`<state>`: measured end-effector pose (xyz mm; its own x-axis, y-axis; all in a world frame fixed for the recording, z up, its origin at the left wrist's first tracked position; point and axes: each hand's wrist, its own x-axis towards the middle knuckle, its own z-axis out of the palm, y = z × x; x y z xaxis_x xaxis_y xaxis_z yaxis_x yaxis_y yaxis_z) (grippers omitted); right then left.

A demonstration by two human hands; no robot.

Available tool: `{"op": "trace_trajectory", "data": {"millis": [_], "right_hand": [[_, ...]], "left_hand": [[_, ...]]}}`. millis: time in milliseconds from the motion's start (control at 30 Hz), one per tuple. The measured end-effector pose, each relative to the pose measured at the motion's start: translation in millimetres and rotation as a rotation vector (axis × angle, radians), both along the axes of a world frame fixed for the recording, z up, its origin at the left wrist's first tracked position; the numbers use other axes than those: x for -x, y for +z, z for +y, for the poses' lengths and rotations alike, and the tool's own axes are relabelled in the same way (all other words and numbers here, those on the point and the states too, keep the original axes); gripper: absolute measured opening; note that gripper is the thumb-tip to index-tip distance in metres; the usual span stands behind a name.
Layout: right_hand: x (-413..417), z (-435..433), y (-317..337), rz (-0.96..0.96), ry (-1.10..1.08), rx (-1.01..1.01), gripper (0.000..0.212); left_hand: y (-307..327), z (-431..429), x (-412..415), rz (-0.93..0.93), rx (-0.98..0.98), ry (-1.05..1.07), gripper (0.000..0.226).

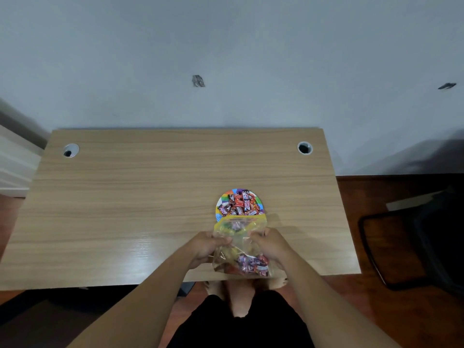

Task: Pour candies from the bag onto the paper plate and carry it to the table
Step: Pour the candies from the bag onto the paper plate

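Note:
A clear plastic bag (238, 244) with a yellow zip top is held above the near edge of the wooden desk (150, 197). Wrapped candies fill its lower end, nearest me. My left hand (206, 247) grips the bag's left side and my right hand (271, 243) grips its right side. The bag's open yellow mouth points away from me and overlaps the near rim of a colourful paper plate (258, 198). A pile of red, purple and dark wrapped candies (239, 204) lies on the plate.
Two round cable holes (71, 150) (304, 148) sit near the desk's far corners, against a pale wall. A black chair (411, 247) stands on the wooden floor to the right. White shelving (15, 167) is at the left. My bare feet show under the desk edge.

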<state>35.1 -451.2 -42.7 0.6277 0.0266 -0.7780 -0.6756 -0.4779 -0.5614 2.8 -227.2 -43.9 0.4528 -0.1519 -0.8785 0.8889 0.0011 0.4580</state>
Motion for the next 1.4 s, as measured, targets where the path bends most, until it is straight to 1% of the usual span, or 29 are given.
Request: {"op": "trace_trajectory", "data": {"millis": [167, 400, 467, 567, 600, 667, 733, 833, 933, 1000, 1033, 1167, 1233, 1333, 1400], "right_hand": [[1, 2, 0, -0.005, 0.006, 0.003, 0.026], [-3, 7, 9, 0.000, -0.034, -0.033, 0.021], [-4, 7, 9, 0.003, -0.039, -0.032, 0.026], [-4, 10, 12, 0.039, -0.016, -0.042, 0.036], [-4, 11, 13, 0.047, -0.014, -0.052, 0.039], [-3, 12, 17, 0.047, -0.022, -0.067, 0.044], [-3, 12, 21, 0.032, -0.038, -0.089, 0.045], [-5, 11, 29, -0.017, -0.046, -0.140, 0.054], [-11, 12, 36, -0.011, -0.007, -0.224, 0.047], [-18, 14, 43, -0.027, 0.025, -0.261, 0.042], [-22, 15, 47, -0.047, 0.045, -0.271, 0.040], [-38, 24, 71, -0.174, 0.110, -0.299, 0.032], [-47, 27, 81, -0.267, 0.098, -0.300, 0.026], [-60, 30, 94, -0.355, 0.086, -0.306, 0.016], [-66, 34, 102, -0.377, 0.130, -0.286, 0.019]], "left_hand": [[5, 9, 5, -0.024, 0.078, -0.002, 0.057], [20, 25, 3, -0.015, 0.160, 0.126, 0.069], [23, 29, 2, -0.002, 0.160, 0.160, 0.064], [26, 34, 4, -0.012, 0.152, 0.139, 0.037], [25, 35, 5, -0.017, 0.142, 0.138, 0.033], [24, 36, 5, -0.044, 0.120, 0.161, 0.036], [22, 37, 4, -0.097, 0.105, 0.223, 0.038], [23, 40, 2, -0.219, 0.081, 0.361, 0.024], [33, 48, -5, -0.346, 0.020, 0.446, 0.016], [42, 56, -12, -0.418, 0.012, 0.466, 0.007], [47, 61, -15, -0.450, 0.016, 0.467, 0.007], [65, 74, -30, -0.569, 0.038, 0.414, 0.013], [72, 81, -37, -0.647, -0.031, 0.390, 0.012], [83, 92, -49, -0.793, -0.219, 0.404, 0.008], [92, 97, -55, -0.875, -0.328, 0.418, 0.014]]}}
